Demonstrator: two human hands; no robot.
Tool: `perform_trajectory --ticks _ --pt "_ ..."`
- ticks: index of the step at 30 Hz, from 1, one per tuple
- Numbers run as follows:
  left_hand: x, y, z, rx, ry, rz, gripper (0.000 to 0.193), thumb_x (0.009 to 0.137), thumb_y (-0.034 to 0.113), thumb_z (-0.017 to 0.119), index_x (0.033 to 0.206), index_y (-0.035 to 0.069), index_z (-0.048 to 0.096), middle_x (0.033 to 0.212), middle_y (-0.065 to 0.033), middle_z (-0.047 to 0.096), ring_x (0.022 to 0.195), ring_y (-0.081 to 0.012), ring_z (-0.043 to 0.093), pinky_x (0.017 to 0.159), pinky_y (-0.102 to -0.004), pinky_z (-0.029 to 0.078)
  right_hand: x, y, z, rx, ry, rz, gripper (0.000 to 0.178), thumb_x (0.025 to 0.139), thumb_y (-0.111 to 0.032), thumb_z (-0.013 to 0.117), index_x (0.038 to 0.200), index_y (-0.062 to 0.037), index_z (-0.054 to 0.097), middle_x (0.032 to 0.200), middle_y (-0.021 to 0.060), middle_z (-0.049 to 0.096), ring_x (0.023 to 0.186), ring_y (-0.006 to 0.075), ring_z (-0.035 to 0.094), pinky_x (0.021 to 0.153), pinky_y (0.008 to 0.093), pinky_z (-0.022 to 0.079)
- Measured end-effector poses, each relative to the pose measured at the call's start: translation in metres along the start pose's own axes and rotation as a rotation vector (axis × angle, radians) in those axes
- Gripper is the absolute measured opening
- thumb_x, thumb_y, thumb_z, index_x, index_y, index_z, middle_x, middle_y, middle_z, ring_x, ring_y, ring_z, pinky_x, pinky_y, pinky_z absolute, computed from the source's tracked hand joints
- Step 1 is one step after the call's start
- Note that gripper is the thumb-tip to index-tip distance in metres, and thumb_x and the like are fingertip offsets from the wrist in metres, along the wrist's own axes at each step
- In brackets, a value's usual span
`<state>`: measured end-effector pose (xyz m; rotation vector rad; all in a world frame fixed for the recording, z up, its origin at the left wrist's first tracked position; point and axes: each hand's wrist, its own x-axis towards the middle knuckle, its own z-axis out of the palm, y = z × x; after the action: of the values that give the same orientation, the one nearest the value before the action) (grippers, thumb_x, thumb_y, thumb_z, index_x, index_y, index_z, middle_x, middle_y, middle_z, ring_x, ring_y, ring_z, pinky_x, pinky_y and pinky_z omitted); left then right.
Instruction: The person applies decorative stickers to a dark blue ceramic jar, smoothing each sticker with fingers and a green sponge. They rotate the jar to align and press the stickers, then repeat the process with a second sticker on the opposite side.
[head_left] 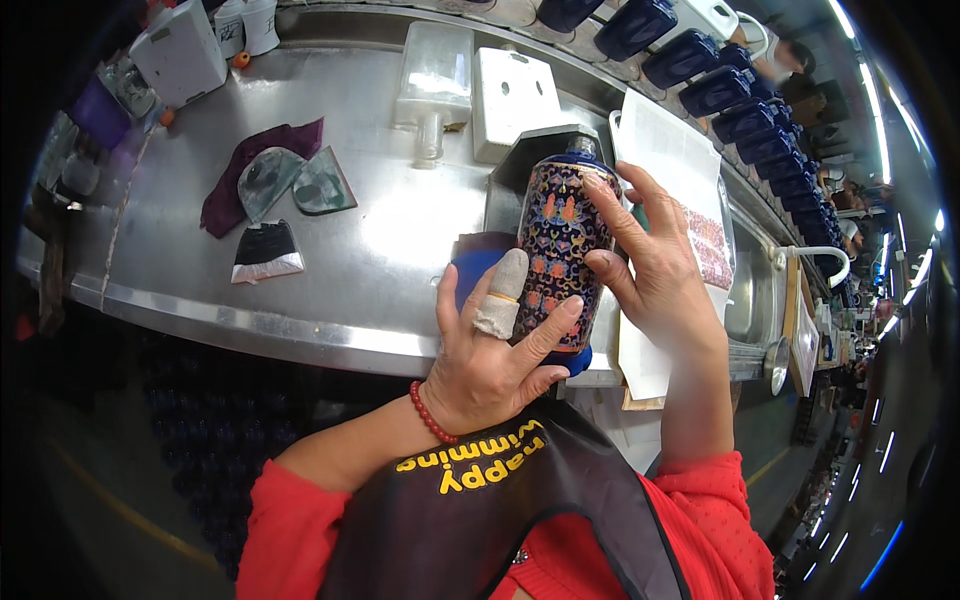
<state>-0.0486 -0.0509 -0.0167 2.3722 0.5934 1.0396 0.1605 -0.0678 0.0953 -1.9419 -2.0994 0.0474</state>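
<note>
A dark blue bottle (562,235) with a colourful floral pattern leans with its neck pointing away from me, in front of a dark angular tray (510,172). My left hand (495,345) lies over its lower part, fingers spread; one finger wears a grey cloth cover (503,292) tied with a yellow band. My right hand (655,245) is at the upper right side, fingers stretched out, a fingertip on the shoulder of the bottle. Beneath the left hand's fingers, a blue piece (475,265) is partly hidden.
Cloth and dark flexible pieces (265,170) lie on the steel table (350,270). A clear container (437,75) and a white box (513,95) stand behind. White sheets (665,130) with patterned prints lie at right, before rows of blue bottles (715,90). A sink (742,300) is further right.
</note>
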Motion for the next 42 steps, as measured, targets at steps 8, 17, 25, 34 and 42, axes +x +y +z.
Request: perform_trajectory --ticks 8,17,25,34,42 --pt "-0.009 0.001 0.0 0.025 -0.007 0.014 0.052 0.096 0.053 0.06 0.137 0.022 0.067 0.146 -0.0317 0.048 0.133 -0.0465 0.049 0.118 -0.0654 0.012 -0.005 0.003 0.005 0.023 -0.024 0.014 0.057 0.092 -0.029 0.073 0.146 -0.0171 0.057 0.149 0.0265 0.043 0.129 0.0457 0.05 0.108 0.0498 0.044" --pt "-0.014 0.003 0.0 0.066 0.009 0.03 0.048 0.091 0.045 0.066 0.136 0.028 0.068 0.14 -0.0285 0.052 0.128 -0.042 0.052 0.117 -0.0652 0.017 -0.006 0.006 0.009 -0.003 -0.004 -0.017 0.057 0.095 -0.035 0.07 0.148 -0.0177 0.055 0.148 0.0272 0.044 0.126 0.0431 0.051 0.107 0.049 0.043" --pt "-0.014 0.003 -0.002 0.056 0.014 0.037 0.05 0.092 0.046 0.065 0.137 0.024 0.067 0.134 -0.0283 0.056 0.122 -0.0423 0.056 0.117 -0.065 0.021 -0.007 0.007 0.01 0.04 -0.005 0.001 0.058 0.095 -0.034 0.07 0.148 -0.019 0.054 0.149 0.027 0.043 0.128 0.0439 0.051 0.107 0.0486 0.044" --pt "-0.017 0.002 -0.002 0.036 0.002 0.034 0.059 0.083 0.04 0.076 0.139 0.025 0.065 0.134 -0.0267 0.057 0.125 -0.0419 0.055 0.117 -0.0643 0.021 -0.007 0.009 0.012 -0.031 0.008 -0.027 0.058 0.099 -0.046 0.061 0.147 -0.0133 0.055 0.15 0.0234 0.044 0.122 0.0369 0.055 0.104 0.0466 0.047" --pt "-0.019 0.003 0.0 0.019 -0.001 0.028 0.065 0.083 0.04 0.077 0.143 0.023 0.061 0.131 -0.025 0.058 0.124 -0.0431 0.055 0.116 -0.0664 0.02 -0.007 0.007 0.011 0.014 -0.001 -0.003 0.056 0.097 -0.038 0.067 0.148 -0.018 0.055 0.148 0.0273 0.045 0.127 0.0442 0.052 0.107 0.0494 0.044"
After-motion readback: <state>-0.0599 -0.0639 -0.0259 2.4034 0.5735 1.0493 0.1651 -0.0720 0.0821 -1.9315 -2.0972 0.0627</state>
